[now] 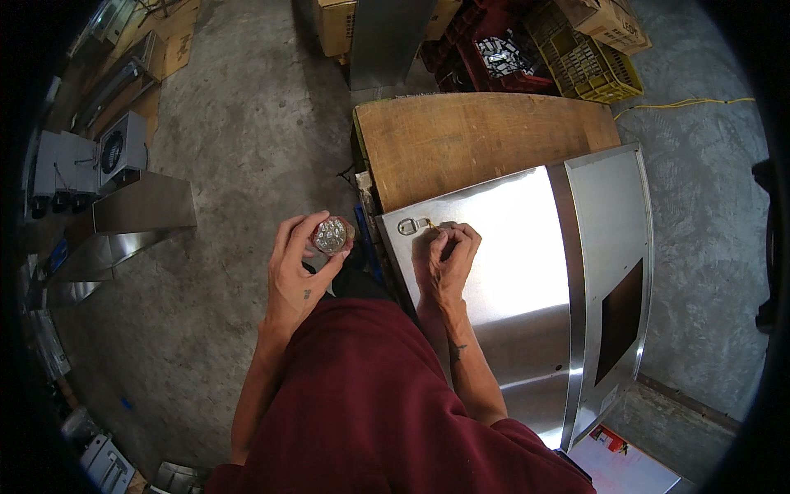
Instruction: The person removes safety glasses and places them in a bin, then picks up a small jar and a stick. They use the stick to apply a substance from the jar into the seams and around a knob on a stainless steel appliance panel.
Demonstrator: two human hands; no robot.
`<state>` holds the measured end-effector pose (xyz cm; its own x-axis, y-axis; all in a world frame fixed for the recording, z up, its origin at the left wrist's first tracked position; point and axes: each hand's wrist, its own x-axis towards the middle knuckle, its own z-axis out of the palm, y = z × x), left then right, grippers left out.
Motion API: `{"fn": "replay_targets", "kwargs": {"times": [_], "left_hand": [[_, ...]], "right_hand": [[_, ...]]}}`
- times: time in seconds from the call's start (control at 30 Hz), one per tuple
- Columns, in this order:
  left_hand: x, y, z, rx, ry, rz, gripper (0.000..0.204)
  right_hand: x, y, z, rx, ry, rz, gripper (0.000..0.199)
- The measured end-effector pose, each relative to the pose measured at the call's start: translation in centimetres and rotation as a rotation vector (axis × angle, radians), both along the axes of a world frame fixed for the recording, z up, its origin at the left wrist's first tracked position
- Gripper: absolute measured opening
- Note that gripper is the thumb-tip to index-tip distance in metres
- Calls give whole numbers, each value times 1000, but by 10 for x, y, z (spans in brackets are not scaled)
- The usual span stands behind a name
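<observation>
two hands [292, 267] [452, 265] — one round object [332, 235]

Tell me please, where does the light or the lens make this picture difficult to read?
Head view: white glare washes out part of the steel panel; head view: a dark shadow or reflection lies on it left of the right hand; head view: the wooden board's far edge looks bowed, and the picture's corners are black.

casing [527, 329] lies on bench [485, 148] | ring fitting [420, 223] — at casing's far-left corner | container [333, 235] — left of casing | crates [617, 89] beyond bench
</observation>
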<state>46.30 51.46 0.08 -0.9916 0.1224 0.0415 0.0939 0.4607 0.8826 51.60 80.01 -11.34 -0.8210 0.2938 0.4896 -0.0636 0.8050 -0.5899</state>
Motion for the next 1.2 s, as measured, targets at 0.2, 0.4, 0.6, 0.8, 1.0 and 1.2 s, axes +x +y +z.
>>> {"fn": "replay_targets", "kwargs": {"times": [0.2,0.4,0.6,0.8,1.0,1.2], "left_hand": [[0,2,-1,8,5,-10,63],[-1,9,1,10,-5,-59,61],[-2,16,7,-5,31,-103,62],[1,16,3,-10,89,-138,65],[2,16,-1,6,71,-131,66],[2,18,-4,5,84,-105,66]], "right_hand": [[4,-8,27,-170,4,-141,14],[3,-58,110,-194,21,105,20],[-7,-89,120,-215,-21,347,33],[-18,-87,117,-79,-1,371,28],[-20,-86,118,-91,-15,378,28],[-7,-73,122,-137,70,226,26]]}}
